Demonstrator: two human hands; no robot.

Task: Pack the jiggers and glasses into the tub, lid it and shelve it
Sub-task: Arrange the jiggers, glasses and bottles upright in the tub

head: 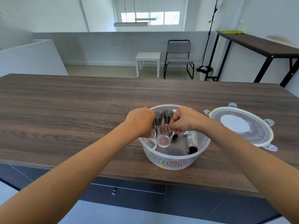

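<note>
A round translucent tub point(173, 161) marked PEANUTS sits on the wooden table near its front edge. Inside stand two steel jiggers point(168, 115) at the back and two clear glasses at the left front. My left hand point(142, 122) reaches into the tub's left side, its fingers curled over the left glass point(151, 141). My right hand point(184, 121) pinches the rim of the second glass point(164, 138). A small clear bottle with a black cap point(192, 141) lies in the tub at the right. The round lid point(239, 125) lies flat on the table to the right of the tub.
The wooden table point(80, 110) stretches wide to the left and behind the tub. Dark drawers with a knob point(114, 192) sit under its front edge. Across the room stand a white side table point(148, 62), a grey chair point(178, 57) and a tall dark table point(258, 46).
</note>
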